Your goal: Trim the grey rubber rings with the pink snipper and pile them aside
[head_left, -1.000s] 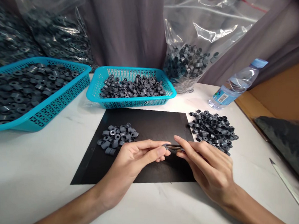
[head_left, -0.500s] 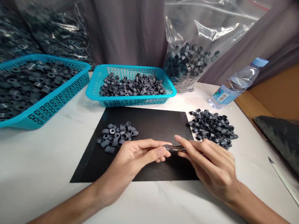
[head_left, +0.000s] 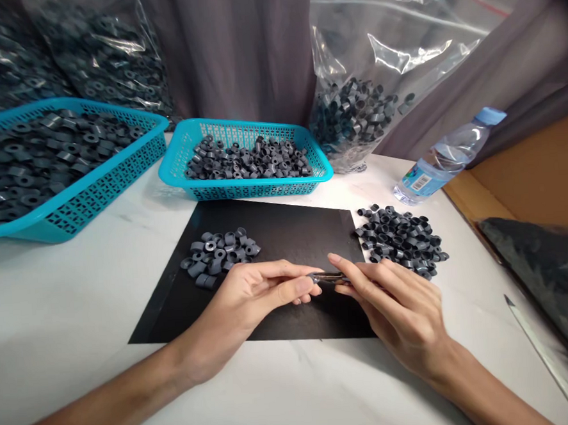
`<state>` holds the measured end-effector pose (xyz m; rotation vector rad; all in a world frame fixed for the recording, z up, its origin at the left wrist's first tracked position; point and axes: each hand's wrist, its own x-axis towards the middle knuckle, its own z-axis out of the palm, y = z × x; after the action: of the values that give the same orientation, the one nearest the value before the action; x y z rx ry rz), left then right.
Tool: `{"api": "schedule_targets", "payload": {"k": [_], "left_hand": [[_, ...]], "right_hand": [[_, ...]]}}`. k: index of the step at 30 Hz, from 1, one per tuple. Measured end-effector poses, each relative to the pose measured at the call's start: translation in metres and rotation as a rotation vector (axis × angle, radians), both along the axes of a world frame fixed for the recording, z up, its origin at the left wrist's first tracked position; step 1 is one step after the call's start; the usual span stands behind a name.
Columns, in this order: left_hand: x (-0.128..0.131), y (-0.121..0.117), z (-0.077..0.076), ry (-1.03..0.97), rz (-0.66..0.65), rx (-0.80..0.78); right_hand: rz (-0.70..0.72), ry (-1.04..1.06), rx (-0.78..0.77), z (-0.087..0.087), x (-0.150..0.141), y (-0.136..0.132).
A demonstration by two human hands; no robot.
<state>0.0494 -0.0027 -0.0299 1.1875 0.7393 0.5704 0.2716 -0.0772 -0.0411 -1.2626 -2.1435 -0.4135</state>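
Head view: left hand (head_left: 256,295) pinches a grey piece (head_left: 312,277), right hand (head_left: 401,303) a tool (head_left: 331,276); seemingly unfinished, progress on piles (head_left: 403,236) unclear

Grey rings (head_left: 215,265) are showing against a black mat (head_left: 295,231), while turquoise, lattice-patterned baskets (head_left: 258,182) are contrasting with a grey-veined white worktop (head_left: 295,394).

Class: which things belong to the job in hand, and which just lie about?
Likely job things:
small grey piece, left hand
slim metal tool, right hand
black rectangular sheet
heaped grey plastic cylinders
turquoise plastic baskets

Likely just about:
clear plastic bottle, blue-capped
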Motion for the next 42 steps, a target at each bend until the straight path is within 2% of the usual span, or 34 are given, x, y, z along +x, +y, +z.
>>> {"api": "schedule_targets", "payload": {"k": [13, 23, 32, 42], "left_hand": [[0.0004, 0.0013, 0.0027, -0.004, -0.031, -0.002], [0.0003, -0.001, -0.0017, 0.039, 0.021, -0.006], [-0.0003, -0.002, -0.0017, 0.036, 0.023, -0.016], [-0.0006, 0.0, -0.0034, 0.043, 0.003, 0.009]], "right_hand": [[0.024, -0.02, -0.001, 0.0008, 0.0047, 0.0004], [0.112, 0.176, -0.09, -0.0009, 0.0051, 0.0028], [0.105, 0.148, -0.12, -0.0028, 0.0024, 0.0019], [0.06, 0.095, -0.084, -0.0028, 0.0006, 0.0012]]}}
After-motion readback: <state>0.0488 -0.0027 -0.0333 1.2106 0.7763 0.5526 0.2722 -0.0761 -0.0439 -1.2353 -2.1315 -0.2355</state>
